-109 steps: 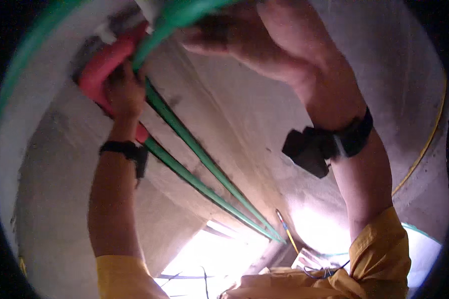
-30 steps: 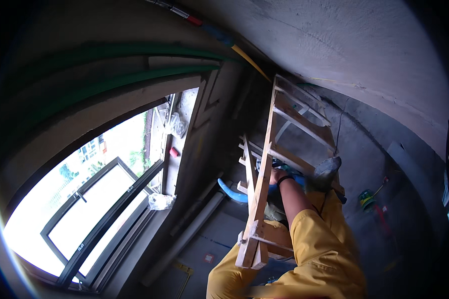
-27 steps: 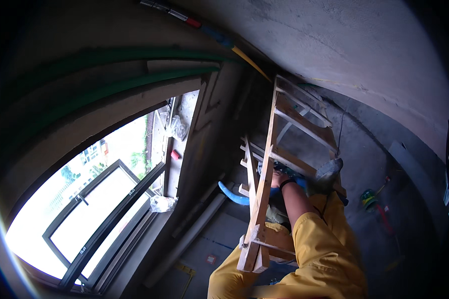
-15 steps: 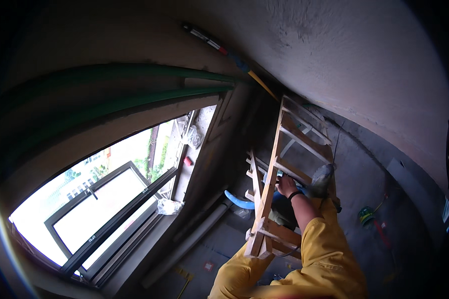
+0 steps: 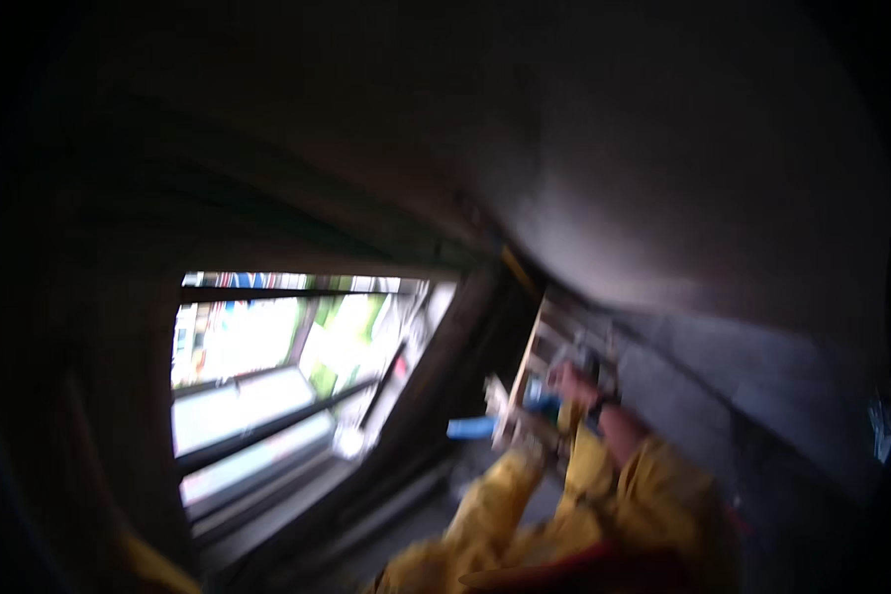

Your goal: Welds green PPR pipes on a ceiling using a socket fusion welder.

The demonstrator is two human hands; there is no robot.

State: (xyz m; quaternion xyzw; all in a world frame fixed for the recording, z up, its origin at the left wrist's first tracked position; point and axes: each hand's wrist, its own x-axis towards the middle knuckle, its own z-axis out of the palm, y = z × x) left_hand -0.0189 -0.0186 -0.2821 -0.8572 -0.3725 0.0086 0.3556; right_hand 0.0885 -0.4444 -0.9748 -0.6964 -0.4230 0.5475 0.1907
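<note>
Head view: ladder rail (image 5: 528, 359) just left of my right hand (image 5: 570, 380), long axis slanting up-right; blurred, can't tell grip.

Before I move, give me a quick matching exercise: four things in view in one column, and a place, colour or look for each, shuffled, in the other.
Things:
1. right hand
2. window
3. right sleeve
4. blue piece

Descriptions:
A. yellow
B. just left of the wooden ladder
C. bright, in the picture's left half
D. blurred, with a dark band at its wrist

Pairs: 1-D, 2-C, 3-A, 4-B
</note>
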